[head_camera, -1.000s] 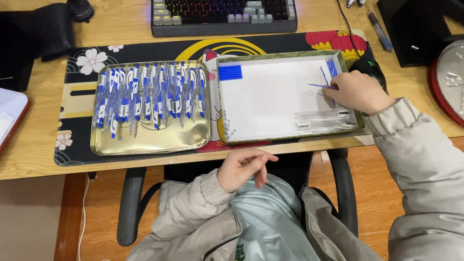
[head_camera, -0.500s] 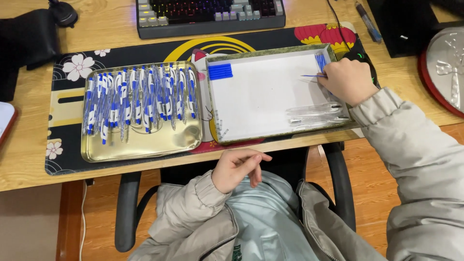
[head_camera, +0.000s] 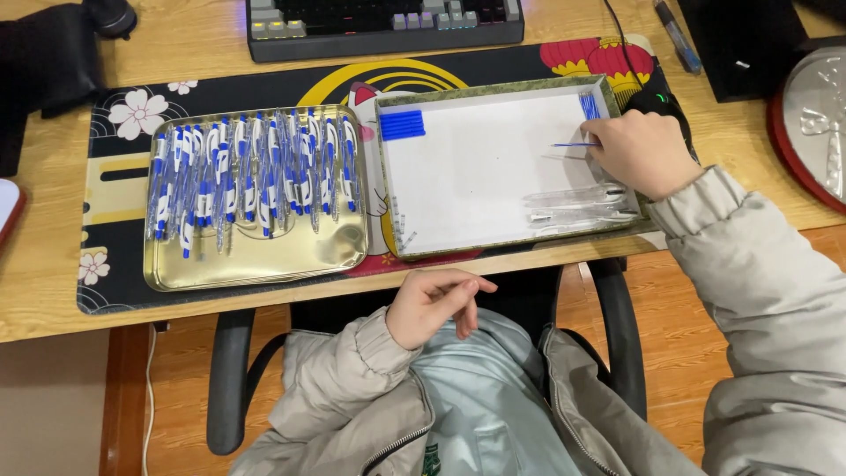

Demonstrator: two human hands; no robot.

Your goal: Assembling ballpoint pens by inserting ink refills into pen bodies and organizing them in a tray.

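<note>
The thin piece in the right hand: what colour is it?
Blue. The thin piece held by the right hand over the white tray shows best in the head view.

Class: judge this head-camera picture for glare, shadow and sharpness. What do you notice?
Head view: even, soft light; the gold tray mirrors a pale sheen; the right hand casts only a faint shadow on the white tray; hands and pens look sharp, edges slightly bowed.

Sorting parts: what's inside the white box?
The white box holds blue pieces, clear pen barrels and a thin blue refill at the right hand, which covers whatever lies beneath.
</note>
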